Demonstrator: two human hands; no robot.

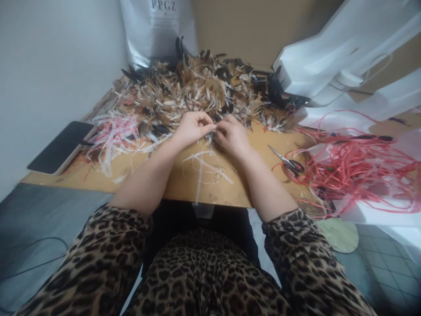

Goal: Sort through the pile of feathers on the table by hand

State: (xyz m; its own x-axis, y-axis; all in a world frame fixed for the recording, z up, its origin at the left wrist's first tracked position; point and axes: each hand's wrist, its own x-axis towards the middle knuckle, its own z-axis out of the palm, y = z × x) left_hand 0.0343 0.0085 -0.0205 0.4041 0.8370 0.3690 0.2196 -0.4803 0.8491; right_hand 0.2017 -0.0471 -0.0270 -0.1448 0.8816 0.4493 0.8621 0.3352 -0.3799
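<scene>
My left hand and my right hand meet over the table, fingertips almost touching. Both are closed in a pinch around something small and whitish, too small to make out. Just beyond them lies a large heap of brown, black and white feathers. A few thin clear-white strips lie on the wooden table below my hands. To the right of my right forearm rest scissors with dark handles.
A tangle of red strips spreads over white sheeting at the right. Pink and white strips are piled at the left, beside a dark-screened phone. Behind the feathers stands a silvery bag. White material leans in from the upper right.
</scene>
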